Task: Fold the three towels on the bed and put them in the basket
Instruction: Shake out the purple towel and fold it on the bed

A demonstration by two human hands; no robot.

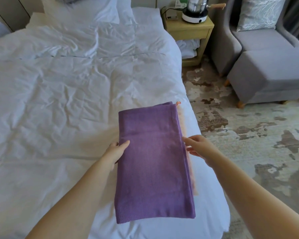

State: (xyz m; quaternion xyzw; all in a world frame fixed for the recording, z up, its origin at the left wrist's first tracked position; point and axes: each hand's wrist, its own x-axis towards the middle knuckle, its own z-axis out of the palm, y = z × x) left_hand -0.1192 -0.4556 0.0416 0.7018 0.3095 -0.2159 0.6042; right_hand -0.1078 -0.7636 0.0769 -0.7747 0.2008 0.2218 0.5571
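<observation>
two towels lie stacked near the right edge of the bed [59, 100], toward its near end. the top one is a purple towel [154, 161], folded into a long rectangle with one short end toward the person and the other pointing up the bed. under it a pink towel [180, 118] shows only as a thin strip along the purple one's right side, and a small orange loop [178, 102] pokes out at the far right corner.

the left hand [116, 152] grips the purple towel at its left edge, about halfway along, with the thumb on top and the fingers tucked underneath. the right hand [200, 150] holds nothing; its fingers are loosely spread and fairly straight, and their tips reach the towel's right edge. they seem just to touch it, though the view is too soft there to be sure. both forearms come in from the bottom of the view, one on each side of the towels.

the bed has a creased white cover, and a white pillow [86, 11] lies at its head. beside the head stands a small yellow desk [188, 30] carrying a metal kettle [195, 7] on a white base, with white cloth on its lower shelf. to the right are a grey armchair [259, 40] with a patterned cushion [259, 12], a grey footstool [273, 71] in front of it, and a mottled carpet [248, 135]
</observation>
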